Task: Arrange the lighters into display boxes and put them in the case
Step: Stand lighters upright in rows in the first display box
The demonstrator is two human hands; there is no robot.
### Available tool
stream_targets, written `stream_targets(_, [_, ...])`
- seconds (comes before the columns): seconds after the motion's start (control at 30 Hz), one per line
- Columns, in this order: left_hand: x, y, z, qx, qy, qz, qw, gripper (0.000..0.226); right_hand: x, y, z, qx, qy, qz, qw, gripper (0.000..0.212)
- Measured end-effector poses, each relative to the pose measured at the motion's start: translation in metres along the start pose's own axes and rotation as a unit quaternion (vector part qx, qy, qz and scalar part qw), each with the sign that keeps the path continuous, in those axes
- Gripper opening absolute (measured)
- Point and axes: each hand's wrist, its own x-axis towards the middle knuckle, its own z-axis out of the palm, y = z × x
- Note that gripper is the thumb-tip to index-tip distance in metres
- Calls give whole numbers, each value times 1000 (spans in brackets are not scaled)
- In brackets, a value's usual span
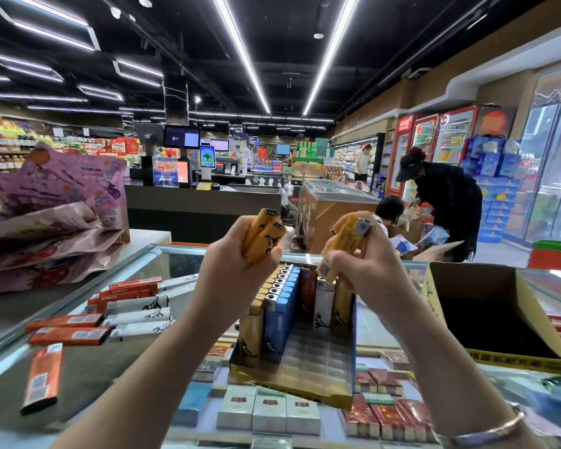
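My left hand (237, 254) grips two yellow lighters (263, 235), raised above the display box. My right hand (366, 257) holds another yellow lighter (345, 241) tilted, its lower end just over the box's back right slots. The display box (305, 384) stands on the glass case (136, 264); rows of yellow and blue lighters (277, 306) fill its left side, and orange, white and yellow ones stand at the back. Its front right slots hold nothing. Loose orange and white lighters (110, 315) lie on the glass to the left.
An open cardboard carton (531, 319) sits at the right on the glass. Purple printed bags (55, 202) are piled at the left on the counter. Cigarette packs (269, 409) show under the glass. People crouch and bend near the freezers in the aisle beyond.
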Motion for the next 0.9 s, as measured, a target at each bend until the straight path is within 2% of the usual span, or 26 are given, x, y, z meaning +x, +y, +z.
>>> stream_targets(0.13, [-4, 2, 2, 68, -25, 62, 995, 32, 2, 1, -7, 80, -32, 25, 996, 60])
stream_targets(0.17, [-6, 4, 4, 74, -27, 76, 994, 30, 1, 2, -7, 91, -50, 20, 994, 59])
stream_targets(0.27, [-9, 9, 9, 66, -57, 113, 990, 27, -2, 1, -3, 168, -108, 9, 980, 31])
stream_targets(0.33, [-9, 9, 10, 74, -72, 124, 987, 32, -3, -1, -1, 184, -106, 19, 977, 28])
stream_targets(0.4, [-7, 6, 7, 82, -58, 115, 988, 33, -1, -1, -2, 191, -97, 30, 976, 25])
stream_targets(0.5, [-5, -1, 5, 75, -38, 98, 992, 37, -1, -3, -7, 195, -125, 26, 972, 19])
stream_targets(0.57, [-6, -2, 7, 75, -50, 98, 991, 35, 0, -4, -12, 167, -109, 10, 980, 15])
stream_targets(0.7, [-7, -6, 8, 116, -70, 80, 988, 26, 3, -2, -26, 49, -4, -17, 999, 13])
stream_targets(0.8, [-6, -10, 6, 133, -68, 47, 988, 22, 6, 3, -32, -75, 9, -18, 997, 12])
stream_targets(0.9, [-6, -11, 6, 140, -71, 33, 987, 20, 7, 12, -31, -204, 3, -7, 979, 25])
